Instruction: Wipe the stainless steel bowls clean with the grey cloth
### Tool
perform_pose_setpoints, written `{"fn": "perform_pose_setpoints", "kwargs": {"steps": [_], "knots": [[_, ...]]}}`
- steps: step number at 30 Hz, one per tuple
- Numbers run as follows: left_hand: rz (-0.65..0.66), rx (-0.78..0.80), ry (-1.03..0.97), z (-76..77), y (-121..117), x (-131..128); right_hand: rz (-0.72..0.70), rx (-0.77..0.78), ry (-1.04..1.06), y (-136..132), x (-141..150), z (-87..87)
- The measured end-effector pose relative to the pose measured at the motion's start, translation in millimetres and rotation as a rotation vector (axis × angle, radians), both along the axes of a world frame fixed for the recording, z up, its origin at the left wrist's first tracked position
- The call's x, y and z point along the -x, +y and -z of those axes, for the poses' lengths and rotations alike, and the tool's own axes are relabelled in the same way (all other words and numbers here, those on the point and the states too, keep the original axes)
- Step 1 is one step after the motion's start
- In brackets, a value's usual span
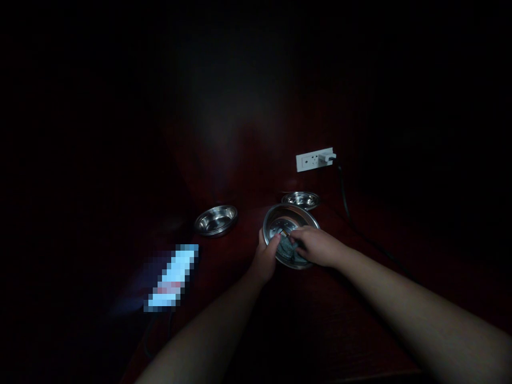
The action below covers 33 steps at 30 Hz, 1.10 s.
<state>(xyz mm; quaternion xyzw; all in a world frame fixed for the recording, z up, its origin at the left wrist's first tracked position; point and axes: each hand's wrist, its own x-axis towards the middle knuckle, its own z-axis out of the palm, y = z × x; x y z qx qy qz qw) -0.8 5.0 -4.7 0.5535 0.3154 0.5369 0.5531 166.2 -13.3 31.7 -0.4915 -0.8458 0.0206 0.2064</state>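
Note:
A steel bowl [275,212] is tilted with its open side towards me. My left hand [267,255] grips its left rim, the thumb over the edge on the inside. Inside the bowl, my right hand [316,244] has its fingers curled onto a grey-green cloth [286,250]. A small gold-brown glint shows by the right fingertips; I cannot make out what it is. The cloth's far edge is hidden under the right hand.
Two shallow steel dishes stand on the dark red surface: one dish [216,220] at left, another dish [303,200] behind the bowl. A lit, blurred-out screen [172,280] lies at left. A wall socket [310,161] holds a plug, with a cable [346,202] trailing right.

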Motion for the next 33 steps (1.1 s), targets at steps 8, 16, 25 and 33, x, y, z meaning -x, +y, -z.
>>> {"fn": "perform_pose_setpoints", "kwargs": {"steps": [8,16,25,33], "knots": [[-0.023,0.019,0.006,-1.2,-1.6,-0.8,-0.008,0.019,-0.003,0.7,0.3,-1.2],[-0.027,0.000,0.012,0.6,-1.8,-0.3,0.000,0.006,0.021,-0.5,0.0,0.8],[-0.035,-0.011,0.001,1.7,-0.7,-1.5,-0.024,0.032,0.044,-0.4,0.7,0.2],[-0.029,-0.013,0.007,-0.9,-1.3,-1.1,-0.097,0.100,0.135,-0.6,2.9,1.8]]}}
